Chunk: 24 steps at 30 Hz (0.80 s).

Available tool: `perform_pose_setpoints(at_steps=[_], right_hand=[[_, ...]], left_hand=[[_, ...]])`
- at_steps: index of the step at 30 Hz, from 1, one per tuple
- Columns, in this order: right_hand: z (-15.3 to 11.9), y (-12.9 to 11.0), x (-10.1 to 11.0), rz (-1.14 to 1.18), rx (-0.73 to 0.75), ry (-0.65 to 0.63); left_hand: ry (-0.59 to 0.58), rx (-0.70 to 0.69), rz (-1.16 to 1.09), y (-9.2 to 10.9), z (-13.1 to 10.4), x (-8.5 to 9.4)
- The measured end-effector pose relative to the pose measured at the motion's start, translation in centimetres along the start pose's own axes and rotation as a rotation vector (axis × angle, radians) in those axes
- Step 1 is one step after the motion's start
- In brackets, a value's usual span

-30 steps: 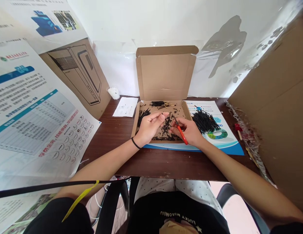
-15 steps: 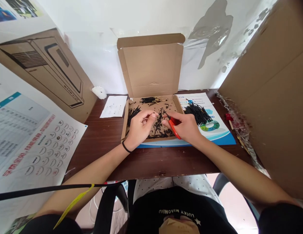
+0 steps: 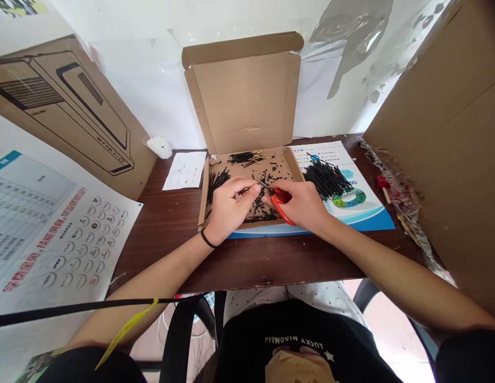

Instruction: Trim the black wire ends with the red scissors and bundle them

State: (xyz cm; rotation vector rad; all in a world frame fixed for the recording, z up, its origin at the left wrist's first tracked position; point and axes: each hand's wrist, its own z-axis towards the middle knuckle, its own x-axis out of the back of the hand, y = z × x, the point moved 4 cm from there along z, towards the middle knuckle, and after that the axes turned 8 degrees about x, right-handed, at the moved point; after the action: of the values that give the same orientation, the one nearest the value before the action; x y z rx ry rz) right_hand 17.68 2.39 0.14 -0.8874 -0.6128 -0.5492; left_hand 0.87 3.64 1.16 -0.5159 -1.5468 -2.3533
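My right hand (image 3: 301, 202) is closed around red-handled scissors (image 3: 284, 213), whose blades point left over the cardboard box (image 3: 293, 159). My left hand (image 3: 233, 205) is pinched, thumb against forefinger, close to the blade tips; what it holds is too small to make out. Below the hands, short black cut bits (image 3: 267, 210) lie scattered on the box floor. Inside the box, a bundle of thin black sticks (image 3: 218, 181) lies at the left, partly behind my left hand. At the back is a pile of black pieces with gold-coloured ends (image 3: 249, 157).
A large heap of black sticks (image 3: 327, 178) lies on a printed sheet (image 3: 372, 213) right of the box. The box lid (image 3: 245, 101) stands upright behind. A white paper (image 3: 184, 170) lies at left. Cardboard walls (image 3: 442, 133) flank the brown table (image 3: 247, 260).
The view has shifted slightly. The scissors have turned so their blades point more to the left, nearer my left fingertips. My left hand keeps its pinch.
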Motion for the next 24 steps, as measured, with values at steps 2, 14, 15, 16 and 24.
perform_pose_setpoints(at_steps=[2,14,15,16,24], right_hand=[[-0.05,0.0,-0.05,0.001,-0.001,0.001],[0.09,-0.08,0.12,-0.029,0.021,-0.003],[0.1,-0.12,0.15,-0.035,0.022,-0.001],[0.11,-0.16,0.18,-0.038,0.024,-0.001],[0.15,-0.27,0.3,-0.045,0.038,-0.028]], left_hand=[[0.0,-0.002,-0.003,-0.08,0.0,-0.02],[-0.012,-0.047,0.034,0.15,0.02,-0.09],[-0.01,-0.05,0.036,0.23,0.01,-0.06],[-0.007,-0.055,0.037,0.31,0.01,-0.02],[-0.007,-0.08,0.048,0.48,0.03,-0.03]])
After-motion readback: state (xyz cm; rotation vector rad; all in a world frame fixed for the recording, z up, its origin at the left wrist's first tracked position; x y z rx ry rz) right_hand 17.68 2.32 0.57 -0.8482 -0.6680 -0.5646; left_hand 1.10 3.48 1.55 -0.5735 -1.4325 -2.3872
